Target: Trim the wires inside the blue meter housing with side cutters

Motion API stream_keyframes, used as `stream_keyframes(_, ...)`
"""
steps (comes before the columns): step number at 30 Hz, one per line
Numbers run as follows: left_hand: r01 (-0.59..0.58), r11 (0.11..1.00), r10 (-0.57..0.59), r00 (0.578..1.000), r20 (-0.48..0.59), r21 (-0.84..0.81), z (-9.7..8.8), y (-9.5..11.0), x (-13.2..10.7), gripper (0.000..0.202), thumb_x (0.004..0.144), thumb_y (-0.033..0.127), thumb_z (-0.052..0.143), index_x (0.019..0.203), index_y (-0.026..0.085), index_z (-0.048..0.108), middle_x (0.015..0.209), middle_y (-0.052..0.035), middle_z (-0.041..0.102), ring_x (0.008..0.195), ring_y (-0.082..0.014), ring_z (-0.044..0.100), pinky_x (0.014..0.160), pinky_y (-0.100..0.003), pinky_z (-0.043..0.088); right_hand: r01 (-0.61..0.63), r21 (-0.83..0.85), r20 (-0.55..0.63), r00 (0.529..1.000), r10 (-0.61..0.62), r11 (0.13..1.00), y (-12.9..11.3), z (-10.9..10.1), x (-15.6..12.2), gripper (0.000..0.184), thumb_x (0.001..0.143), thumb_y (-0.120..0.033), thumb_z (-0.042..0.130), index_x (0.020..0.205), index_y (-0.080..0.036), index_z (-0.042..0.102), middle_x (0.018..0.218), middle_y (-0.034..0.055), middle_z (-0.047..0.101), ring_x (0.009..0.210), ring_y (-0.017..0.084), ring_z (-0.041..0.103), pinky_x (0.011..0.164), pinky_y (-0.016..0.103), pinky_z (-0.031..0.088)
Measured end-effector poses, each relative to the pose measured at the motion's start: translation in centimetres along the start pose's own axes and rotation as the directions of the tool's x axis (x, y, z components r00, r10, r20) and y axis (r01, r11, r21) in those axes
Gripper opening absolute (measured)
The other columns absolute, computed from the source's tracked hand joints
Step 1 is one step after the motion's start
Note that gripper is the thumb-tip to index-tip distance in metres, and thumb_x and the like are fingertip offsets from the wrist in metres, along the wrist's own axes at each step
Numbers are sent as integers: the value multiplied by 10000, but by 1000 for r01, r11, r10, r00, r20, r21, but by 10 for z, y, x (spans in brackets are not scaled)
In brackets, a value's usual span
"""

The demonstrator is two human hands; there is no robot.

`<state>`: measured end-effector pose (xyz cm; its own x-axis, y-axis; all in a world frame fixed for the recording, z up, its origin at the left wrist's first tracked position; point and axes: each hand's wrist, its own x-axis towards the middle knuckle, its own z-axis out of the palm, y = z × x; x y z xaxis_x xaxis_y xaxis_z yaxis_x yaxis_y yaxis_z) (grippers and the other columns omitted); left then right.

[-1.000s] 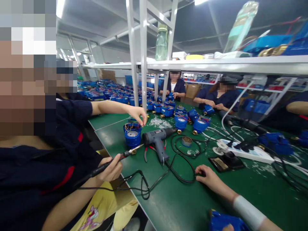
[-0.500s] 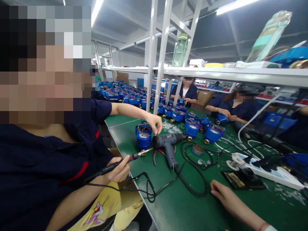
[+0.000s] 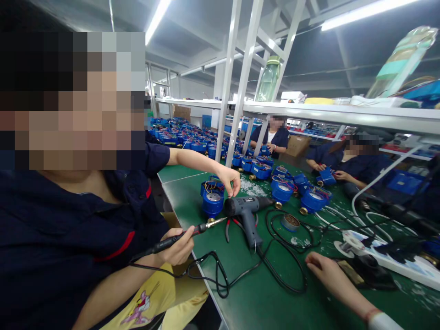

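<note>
Since the earlier frames the view has swung left and up, so the wearer's hand (image 3: 321, 270) now sits low at the right, lying flat on the green bench (image 3: 261, 302) beside the looped black cable (image 3: 285, 279), fingers loose and holding nothing; which hand it is I cannot tell, and the other is out of view. Beside it a co-worker pinches a slim black soldering iron (image 3: 185, 233) pen-fashion for control, other hand (image 3: 228, 176) at the wires of a round blue meter (image 3: 212, 201). A grey plastic heat gun (image 3: 245, 208) lies alongside
</note>
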<state>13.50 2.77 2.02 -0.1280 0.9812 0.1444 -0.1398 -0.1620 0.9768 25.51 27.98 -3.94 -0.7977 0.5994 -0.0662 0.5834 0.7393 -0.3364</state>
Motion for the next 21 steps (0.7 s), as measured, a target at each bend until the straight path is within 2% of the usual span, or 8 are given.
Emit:
stream_keyframes(4,-11,999,11,1000,-10,-39,-64,22,24,312,909,439,544,1107,213,630,1151,-68,657,1010,-227,629,816,-433,562,60,-114,-17,998,-63,992,-11,-8,16,121,942,-228,566,867,-136,587,872,17,611,819,154,600,787,336,494)
stream_keyframes(5,-13,999,12,1000,-12,-51,-82,30,35,401,888,468,567,1086,130,650,1152,-33,649,1005,-234,649,848,-369,537,85,-141,-23,996,-89,986,-17,-11,22,125,946,-243,571,892,-134,598,913,27,614,869,165,601,820,355,494)
stream_keyframes(7,-15,997,14,1000,-17,-73,-120,50,64,455,914,493,492,1053,99,672,1161,-36,649,974,-189,655,888,-330,522,151,-190,-21,987,-158,970,-32,-17,36,132,950,-257,575,967,-131,612,999,46,614,964,190,593,873,393,489)
stream_keyframes(8,-14,997,12,1000,-25,-80,-140,61,81,288,915,472,509,1037,262,663,1118,-60,688,999,-204,639,817,-415,570,192,-212,-12,980,-199,958,-41,-19,44,144,953,-261,571,1009,-135,613,1039,54,611,999,199,587,890,406,487)
stream_keyframes(10,-1,996,-2,999,-37,-92,-176,85,118,289,887,390,608,1130,234,615,1146,-55,654,1016,-208,642,828,-401,566,277,-253,20,960,-281,927,-62,-22,61,189,959,-264,567,1103,-147,601,1110,67,600,1039,211,580,904,420,490)
stream_keyframes(13,50,994,-55,997,-52,-92,-220,113,164,459,953,477,401,1041,111,664,1059,-17,647,1033,-282,647,845,-391,544,386,-317,84,921,-380,866,-92,-19,87,271,964,-273,560,1213,-165,559,1163,77,583,1051,220,580,903,432,499)
stream_keyframes(16,105,990,-112,991,-75,-91,-245,121,187,446,952,473,408,1026,119,669,1020,-22,673,990,-252,675,823,-385,558,446,-385,152,894,-421,808,-109,-12,107,314,961,-285,567,1254,-175,534,1173,82,576,1025,217,589,874,421,517)
stream_keyframes(21,192,978,-202,970,-138,-84,-258,109,194,500,925,541,426,1022,121,679,942,-25,708,913,-240,709,802,-389,568,472,-484,193,879,-436,737,-111,-7,118,231,952,-289,580,1136,-150,588,1145,76,581,1012,212,587,863,414,514)
